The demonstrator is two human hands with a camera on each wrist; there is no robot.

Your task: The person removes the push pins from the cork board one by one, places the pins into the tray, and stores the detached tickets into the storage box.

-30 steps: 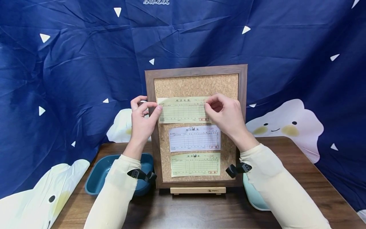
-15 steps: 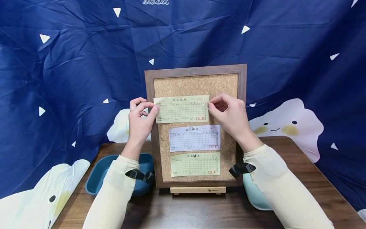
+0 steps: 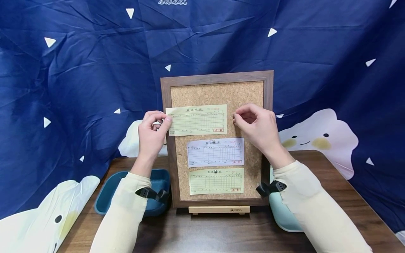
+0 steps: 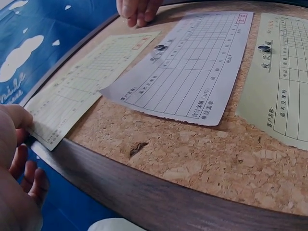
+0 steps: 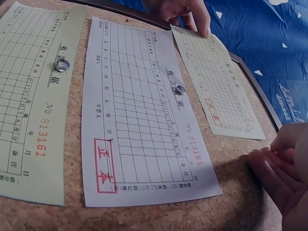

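Observation:
My left hand [image 3: 150,135] pinches the left edge of a pale green receipt [image 3: 199,121] between thumb and fingers. The slip lies across the upper part of the cork board [image 3: 218,95], its left end over the brown frame. To the right of the slip, apart from it, my right hand [image 3: 261,130] has thumb and fingertips pinched together near the cork. A tiny grey spot at these fingertips looks like a pushpin, mostly hidden. Below, a white receipt [image 3: 216,154] and another green receipt [image 3: 216,182] each hang from a silver pushpin [image 5: 61,66].
The board leans on a small wooden stand [image 3: 219,210] on the brown table [image 3: 205,235]. A dark teal tray [image 3: 105,196] stands at the left, partly behind my left forearm. A light turquoise tray [image 3: 283,216] is partly hidden at the right. Blue cloth [image 3: 95,80] hangs behind.
The upper green receipt has slid left with my left hand. My right hand has parted from the slip's right end and shifted slightly right.

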